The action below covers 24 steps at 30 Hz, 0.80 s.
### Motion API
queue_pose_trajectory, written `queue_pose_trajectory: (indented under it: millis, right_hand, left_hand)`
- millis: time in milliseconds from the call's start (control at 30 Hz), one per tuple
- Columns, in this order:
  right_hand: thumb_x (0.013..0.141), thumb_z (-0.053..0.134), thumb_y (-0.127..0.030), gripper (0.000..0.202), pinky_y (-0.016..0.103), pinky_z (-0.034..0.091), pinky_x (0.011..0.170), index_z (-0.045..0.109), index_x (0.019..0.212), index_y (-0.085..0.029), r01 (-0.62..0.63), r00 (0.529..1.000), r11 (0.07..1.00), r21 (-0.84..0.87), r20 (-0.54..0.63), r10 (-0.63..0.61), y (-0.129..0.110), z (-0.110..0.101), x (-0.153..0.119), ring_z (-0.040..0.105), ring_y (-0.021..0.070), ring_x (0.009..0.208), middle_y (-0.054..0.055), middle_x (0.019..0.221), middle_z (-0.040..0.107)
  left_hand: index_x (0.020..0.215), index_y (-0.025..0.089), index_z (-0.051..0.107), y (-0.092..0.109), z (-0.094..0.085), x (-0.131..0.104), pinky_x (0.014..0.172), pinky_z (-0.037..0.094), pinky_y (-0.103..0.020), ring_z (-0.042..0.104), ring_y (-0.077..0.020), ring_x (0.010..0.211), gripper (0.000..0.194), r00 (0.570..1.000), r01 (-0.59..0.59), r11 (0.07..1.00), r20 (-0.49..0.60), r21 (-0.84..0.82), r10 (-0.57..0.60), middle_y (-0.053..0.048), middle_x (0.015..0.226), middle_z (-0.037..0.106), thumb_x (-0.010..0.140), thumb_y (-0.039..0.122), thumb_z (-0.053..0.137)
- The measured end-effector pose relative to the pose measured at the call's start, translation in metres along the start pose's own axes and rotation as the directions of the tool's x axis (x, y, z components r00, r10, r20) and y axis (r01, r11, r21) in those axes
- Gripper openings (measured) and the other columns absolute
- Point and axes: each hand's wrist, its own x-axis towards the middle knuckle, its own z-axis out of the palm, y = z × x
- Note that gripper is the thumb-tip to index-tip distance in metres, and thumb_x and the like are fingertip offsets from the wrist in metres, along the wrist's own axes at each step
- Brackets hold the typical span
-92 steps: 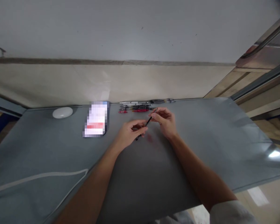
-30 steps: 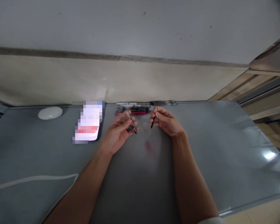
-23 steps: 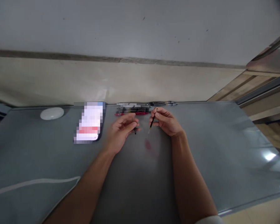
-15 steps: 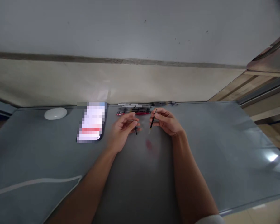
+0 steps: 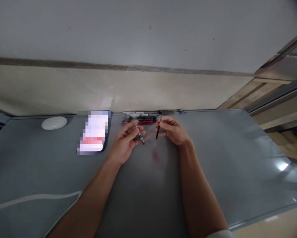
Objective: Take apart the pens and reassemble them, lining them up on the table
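My left hand (image 5: 125,142) holds a clear pen barrel (image 5: 140,136) with a dark tip, tilted down toward the table between thumb and fingers. Pinched in my right hand (image 5: 174,131) is a thin pen refill (image 5: 158,129), mostly black, with a small yellow band and a pale lower end pointing down. The two pen parts are apart, a short gap between them. Just beyond my hands lie several pens along the wall, among them a red pen (image 5: 148,122) and a white pen (image 5: 138,113). My left fingers partly cover the red one.
On the grey table (image 5: 143,198) a phone (image 5: 95,132) with a blurred-out screen lies left of my hands. A white rounded case (image 5: 54,123) sits farther left. A white cable (image 5: 36,197) runs across the near left. The wall (image 5: 163,91) rises behind the pens.
My left hand has turned a little, so more of the pen barrel shows. The refill stays in my right hand. The whole view has shifted slightly.
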Motion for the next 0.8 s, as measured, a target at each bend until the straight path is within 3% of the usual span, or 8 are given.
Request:
queue_pose_trajectory:
  millis: [800]
  right_hand:
    - [0.077, 0.072, -0.027, 0.012, 0.028, 0.06, 0.072, 0.072, 0.089, -0.025, 0.008, 0.999, 0.999, 0.054, -0.054, -0.005, 0.0013, 0.0034, 0.002, 0.067, 0.0114, 0.077, -0.001, 0.084, 0.069]
  left_hand:
    - [0.112, 0.019, 0.065, 0.0014, -0.0026, 0.0019, 0.088, 0.057, -0.045, 0.067, -0.0173, 0.088, 0.032, 0.998, 0.051, 0.998, 0.043, -0.043, -0.049, -0.005, 0.099, 0.069, 0.081, 0.014, 0.068]
